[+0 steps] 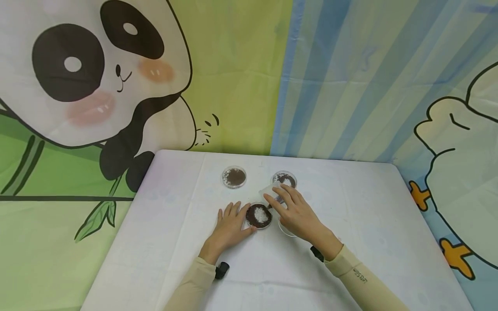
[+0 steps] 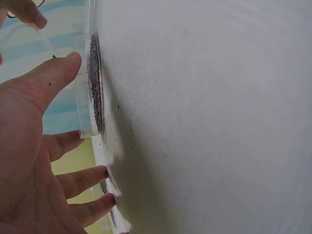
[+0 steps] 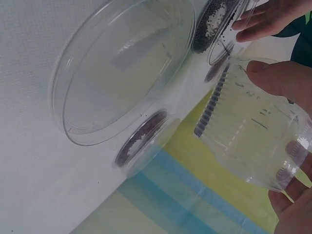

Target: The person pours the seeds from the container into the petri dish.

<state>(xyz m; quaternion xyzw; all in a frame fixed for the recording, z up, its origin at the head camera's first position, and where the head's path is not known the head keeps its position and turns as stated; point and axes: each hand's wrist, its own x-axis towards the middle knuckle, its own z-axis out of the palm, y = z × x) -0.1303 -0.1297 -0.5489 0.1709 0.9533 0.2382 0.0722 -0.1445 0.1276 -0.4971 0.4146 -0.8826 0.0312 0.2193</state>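
A clear petri dish (image 1: 258, 227) holds dark soil-like grains (image 1: 250, 217) with a white granular patch (image 1: 260, 214) in the middle. My left hand (image 1: 227, 231) grips its rim between thumb and index finger, the other fingers spread on the tablecloth. In my right hand (image 1: 298, 214) is a clear plastic beaker (image 3: 258, 129) with printed scale marks, tilted with its mouth toward the dish. A few dark grains show at its lip in the head view; how much it contains I cannot tell. Beneath that hand lies a clear round dish or lid (image 3: 92, 102), partly hidden.
Farther back stand two more petri dishes: one at the left (image 1: 235, 177), mostly dark grains with some white at its edge, and one at the right (image 1: 283, 176) with dark and white patches. A white cloth (image 1: 186, 242) covers the table. A printed curtain (image 1: 241, 77) hangs behind.
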